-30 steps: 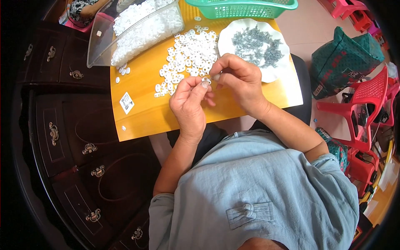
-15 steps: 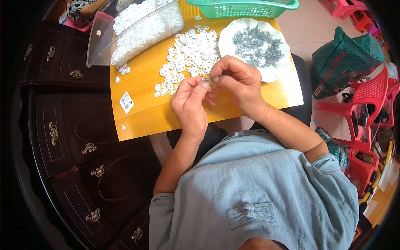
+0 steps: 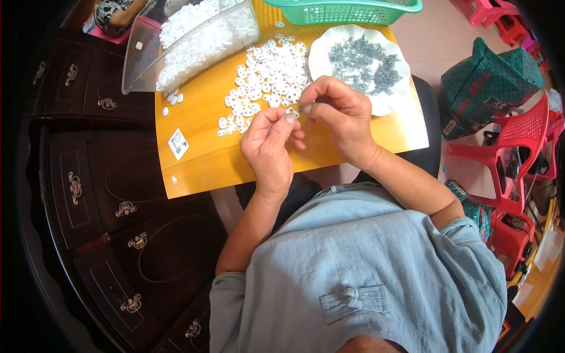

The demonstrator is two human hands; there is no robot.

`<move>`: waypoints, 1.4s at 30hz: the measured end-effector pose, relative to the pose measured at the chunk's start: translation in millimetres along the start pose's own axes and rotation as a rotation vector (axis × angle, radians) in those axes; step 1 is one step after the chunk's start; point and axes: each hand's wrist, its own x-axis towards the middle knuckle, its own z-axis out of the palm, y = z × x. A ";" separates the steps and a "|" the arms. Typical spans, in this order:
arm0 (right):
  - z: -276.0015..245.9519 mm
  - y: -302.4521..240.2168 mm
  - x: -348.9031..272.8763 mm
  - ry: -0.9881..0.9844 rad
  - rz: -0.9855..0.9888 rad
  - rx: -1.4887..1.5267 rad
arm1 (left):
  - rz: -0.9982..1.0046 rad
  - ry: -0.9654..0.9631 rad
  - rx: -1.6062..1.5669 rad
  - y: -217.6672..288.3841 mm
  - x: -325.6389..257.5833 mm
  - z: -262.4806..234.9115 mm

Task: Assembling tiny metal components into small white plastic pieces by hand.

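Both grips pinched shut: left hand [image 3: 268,147] and right hand [image 3: 341,117] held one small white ring [image 3: 292,111] over the yellow bench [image 3: 200,147]; its axis was unclear.

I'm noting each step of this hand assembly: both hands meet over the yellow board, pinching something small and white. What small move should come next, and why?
Probably press the two pieces together. The left hand pinches a small white plastic ring at its fingertips, and the right hand meets it there. Loose white rings lie just beyond, small grey metal screws fill the white plate. Whether the right fingers hold a screw is too small to tell.
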 end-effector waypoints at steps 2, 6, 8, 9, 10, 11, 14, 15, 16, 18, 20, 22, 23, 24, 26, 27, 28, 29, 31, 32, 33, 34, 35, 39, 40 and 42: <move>0.6 -2.1 -0.3 0.023 0.033 0.067 | 0.002 -0.006 0.005 -0.1 -0.3 0.3; -1.4 2.1 0.4 0.006 0.007 0.003 | -0.002 -0.004 0.004 -0.9 -0.4 -0.1; -1.4 3.7 0.4 0.004 -0.003 -0.013 | 0.005 -0.010 0.013 -1.4 -0.5 -0.4; -1.1 3.8 0.1 0.004 -0.003 -0.012 | -0.003 -0.005 0.005 -1.6 -0.7 0.1; -0.7 3.7 -0.2 0.011 -0.005 -0.015 | -0.011 0.000 -0.004 -1.7 -0.8 0.5; -0.5 3.7 -0.4 0.018 -0.008 -0.018 | -0.011 0.000 -0.003 -2.0 -0.8 0.5; -0.8 4.8 -0.7 -0.006 -0.013 -0.029 | 0.003 -0.002 0.013 -3.6 -0.9 0.2; 0.1 5.3 -1.5 -0.007 -0.012 -0.029 | 0.007 0.003 0.003 -4.6 -0.9 0.3; 1.8 5.7 -3.0 -0.009 0.002 -0.004 | 0.012 0.008 -0.008 -5.7 -1.0 0.2; 4.8 8.7 -3.7 -0.013 0.019 0.021 | 0.024 0.010 0.025 -8.5 -0.1 -2.5; 6.2 13.6 -4.2 -0.044 0.070 0.089 | 0.034 0.008 0.056 -10.6 0.2 -5.9; 7.7 17.6 -6.6 -0.035 0.085 0.045 | -0.009 0.020 0.028 -10.9 0.4 -10.1; 8.9 18.9 -6.9 -0.026 0.098 0.002 | -0.007 0.022 0.027 -9.9 0.0 -10.9; 9.5 19.3 -6.5 -0.029 0.098 0.002 | 0.003 0.013 0.036 -8.4 -0.8 -11.5; 8.7 19.3 -6.6 -0.038 0.011 -0.161 | 0.015 0.007 0.042 -6.8 -1.9 -13.3; 8.9 17.1 -6.3 -0.042 0.012 -0.162 | 0.009 0.002 0.039 -5.8 -1.9 -15.1; 9.0 13.3 -5.6 -0.064 0.037 -0.214 | 0.003 -0.004 0.036 -5.2 -1.8 -16.6; 9.3 11.1 -5.3 -0.086 0.062 -0.267 | 0.004 -0.002 0.033 -5.2 -2.0 -17.8; 9.8 10.8 -5.1 -0.093 0.072 -0.285 | 0.007 -0.002 0.056 -5.4 -2.4 -19.9; 9.9 10.7 -4.8 -0.097 0.081 -0.300 | 0.008 0.000 0.054 -5.0 -2.3 -20.3; 9.8 10.9 -4.3 -0.099 0.082 -0.302 | 0.003 0.000 0.068 -4.4 -2.1 -20.5; 9.4 11.7 -3.5 -0.099 0.083 -0.328 | -0.001 0.000 0.081 -4.2 -1.9 -20.9; 9.1 12.1 -3.4 -0.099 0.084 -0.353 | -0.001 0.000 0.079 -4.4 -2.0 -21.5; 8.8 4.9 -3.3 -0.116 0.128 -0.419 | 0.014 0.002 0.110 -4.7 -0.6 -24.6; 8.4 1.2 -3.5 -0.140 0.101 -0.484 | 0.015 0.006 0.117 -4.8 -0.5 -25.2; 8.0 0.5 -3.9 -0.163 0.074 -0.549 | 0.018 0.008 0.128 -4.9 -0.8 -25.9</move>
